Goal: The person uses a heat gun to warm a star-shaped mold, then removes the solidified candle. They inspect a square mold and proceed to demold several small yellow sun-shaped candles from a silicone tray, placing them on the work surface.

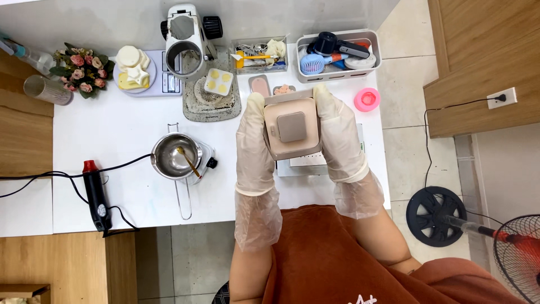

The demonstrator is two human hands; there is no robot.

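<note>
Two gloved hands were mine, and both were closed on one object above the white table. Going from the left edge: a clear glass lay on its side beside a bunch of pink artificial flowers. Below these, a black heat gun with a red tip rested near the table's front edge, its cable trailing off to the left. Next came a digital scale carrying cream-coloured wax pieces, then a white machine at the back wall. A steel melting pot with a stirrer inside stood in front, its long handle pointing toward me.

My left hand gripped the left side of a beige square mould, fingers extended up along its wall. My right hand gripped the opposite side likewise. The mould was held between them over the table's middle right, its grey square centre facing up.

Behind sat a clear tray and a white basket of tools. A pink round mould lay just right of my right hand.
</note>
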